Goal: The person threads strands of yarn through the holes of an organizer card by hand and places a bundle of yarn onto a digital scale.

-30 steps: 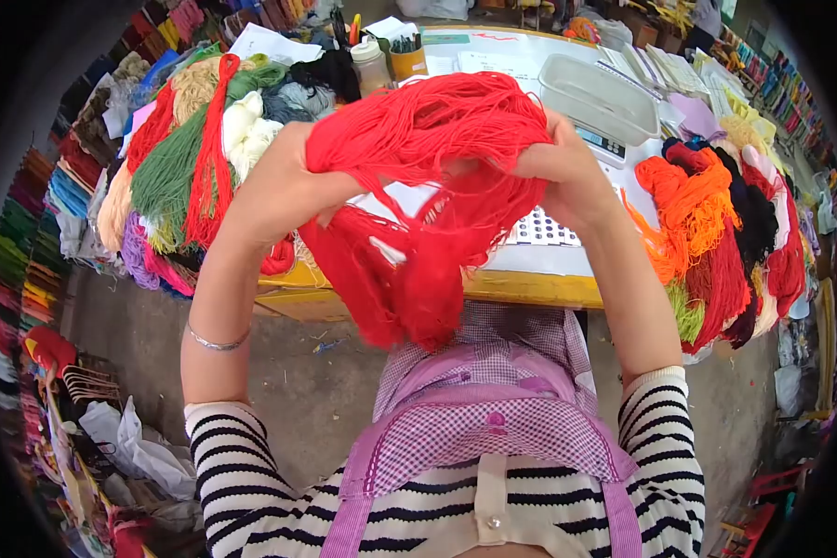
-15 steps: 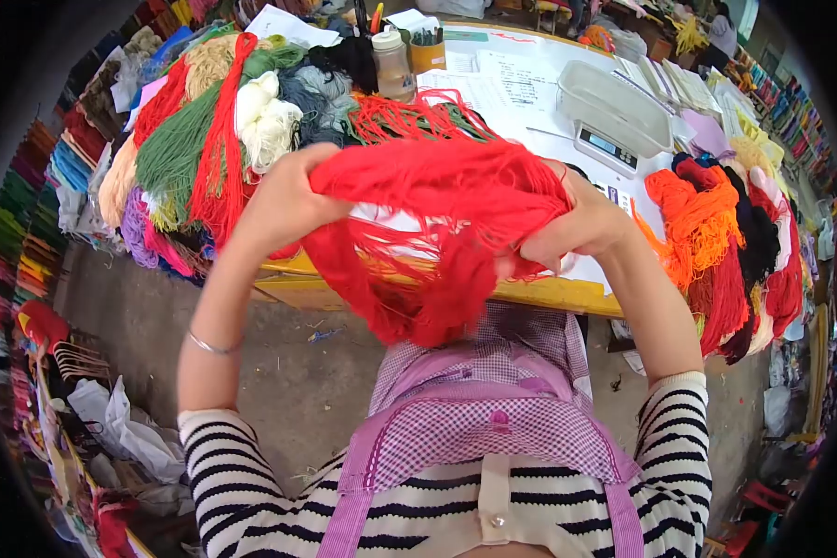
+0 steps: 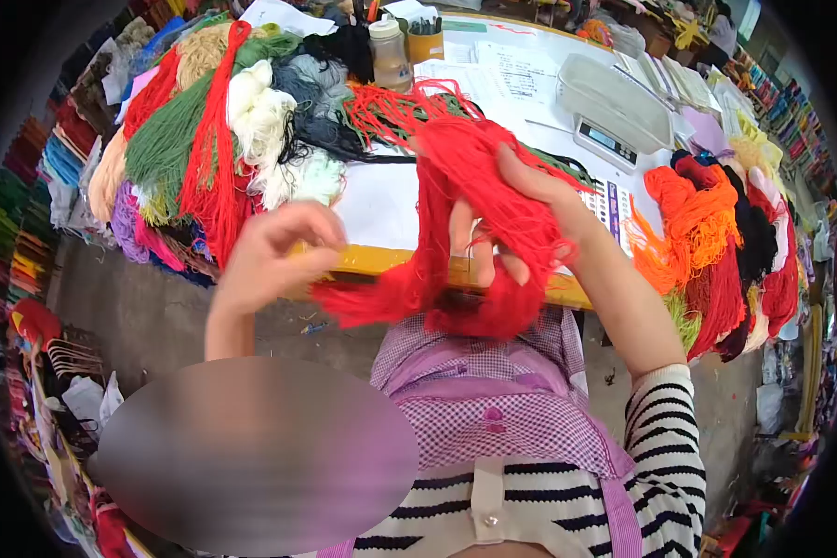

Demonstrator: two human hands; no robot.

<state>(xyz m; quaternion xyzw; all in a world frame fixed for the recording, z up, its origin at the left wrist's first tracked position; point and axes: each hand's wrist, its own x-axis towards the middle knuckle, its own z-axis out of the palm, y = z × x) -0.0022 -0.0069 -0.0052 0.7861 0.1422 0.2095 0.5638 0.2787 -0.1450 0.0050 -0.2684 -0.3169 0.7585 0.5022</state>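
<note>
A skein of red yarn (image 3: 479,172) hangs over my right hand (image 3: 530,181) above the table's front edge. The thumb lies on top of the strands, and several fingers show through the loop below. A loose lower part of the skein trails to the left in front of the table. My left hand (image 3: 279,246) is off the skein, to its left, slightly blurred. Its fingers are curled, with a gap between them and the thumb, and nothing shows in it. A grey blurred patch hides the left forearm and sleeve.
A pile of coloured yarn skeins (image 3: 181,139) covers the table's left side. Orange and dark red skeins (image 3: 702,228) hang over the right edge. A scale with a clear plastic tray (image 3: 614,107), papers (image 3: 516,70), a bottle (image 3: 391,60) and a pen holder (image 3: 425,42) stand farther back.
My left hand has let go of the red skein and moved down and left. The skein, stretched between both hands before, now hangs gathered on my right hand.
</note>
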